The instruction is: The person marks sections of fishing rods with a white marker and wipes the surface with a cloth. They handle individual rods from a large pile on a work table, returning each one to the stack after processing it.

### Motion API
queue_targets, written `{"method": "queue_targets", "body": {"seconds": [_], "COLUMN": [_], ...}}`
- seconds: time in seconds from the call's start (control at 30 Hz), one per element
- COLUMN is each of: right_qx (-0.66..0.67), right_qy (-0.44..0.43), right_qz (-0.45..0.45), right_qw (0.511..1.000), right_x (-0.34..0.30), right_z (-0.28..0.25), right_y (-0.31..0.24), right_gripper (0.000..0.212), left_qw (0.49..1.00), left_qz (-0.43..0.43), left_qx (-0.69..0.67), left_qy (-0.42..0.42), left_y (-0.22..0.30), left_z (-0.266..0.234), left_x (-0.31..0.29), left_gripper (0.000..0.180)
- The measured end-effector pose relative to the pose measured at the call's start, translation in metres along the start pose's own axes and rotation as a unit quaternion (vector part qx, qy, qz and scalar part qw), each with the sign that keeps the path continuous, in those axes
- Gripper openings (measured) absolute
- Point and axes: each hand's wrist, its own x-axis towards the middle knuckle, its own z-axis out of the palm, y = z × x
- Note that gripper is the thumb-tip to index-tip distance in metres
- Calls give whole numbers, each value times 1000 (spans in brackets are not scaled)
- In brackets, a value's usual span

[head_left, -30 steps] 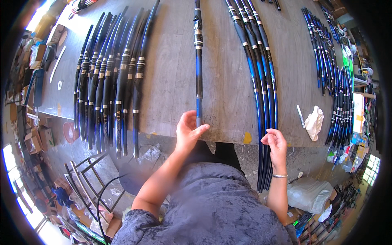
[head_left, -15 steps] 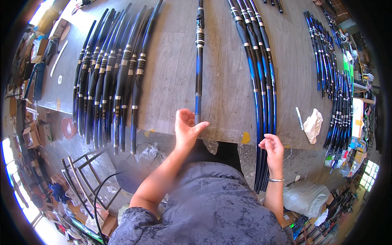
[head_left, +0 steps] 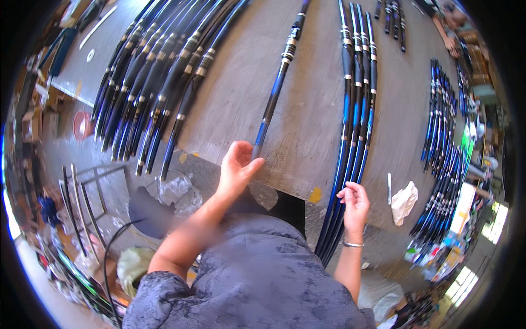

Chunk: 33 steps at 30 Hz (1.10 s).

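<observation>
A single blue-and-black fishing rod (head_left: 278, 82) lies slanted across the middle of the table, its butt end towards me. My left hand (head_left: 236, 171) is at that end, fingers curled on one side and thumb stretched across just below it; it looks open rather than closed round the rod. To the right, several similar rods (head_left: 356, 104) lie side by side, their ends reaching past the table edge. Beside those ends is my right hand (head_left: 354, 202), its fingers bent together in a pinch near the nearest rod. Whatever it may hold is hidden.
A large row of rods (head_left: 159, 77) covers the table's left side. More rods (head_left: 441, 164) lie at the right, near a white cloth (head_left: 404, 203) and a thin pale stick (head_left: 389, 188). Another person's arm (head_left: 446, 38) reaches in at the top right. A metal frame (head_left: 96, 192) stands left.
The whole view has turned, so the table edge and rods now slant differently. Both hands keep nearly the same pose beside the same rods.
</observation>
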Motion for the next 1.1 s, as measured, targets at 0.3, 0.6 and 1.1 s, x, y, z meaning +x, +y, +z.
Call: {"method": "queue_targets", "body": {"seconds": [0.3, 0.6, 1.1], "right_qx": [-23, -91, -260], "right_qy": [-94, -139, 13], "right_qz": [-50, -81, -191], "right_qw": [994, 983, 947], "right_x": [3, 17, 18], "right_z": [46, 59, 92], "right_y": [-5, -10, 3], "right_gripper": [16, 16, 5], "left_qw": [998, 994, 841], "left_qz": [-20, 6, 250], "left_qx": [18, 71, 479], "left_qy": [51, 86, 29], "left_y": [3, 4, 25], "left_z": [-13, -11, -19], "left_x": [-10, -12, -6], "left_gripper": [36, 35, 46]}}
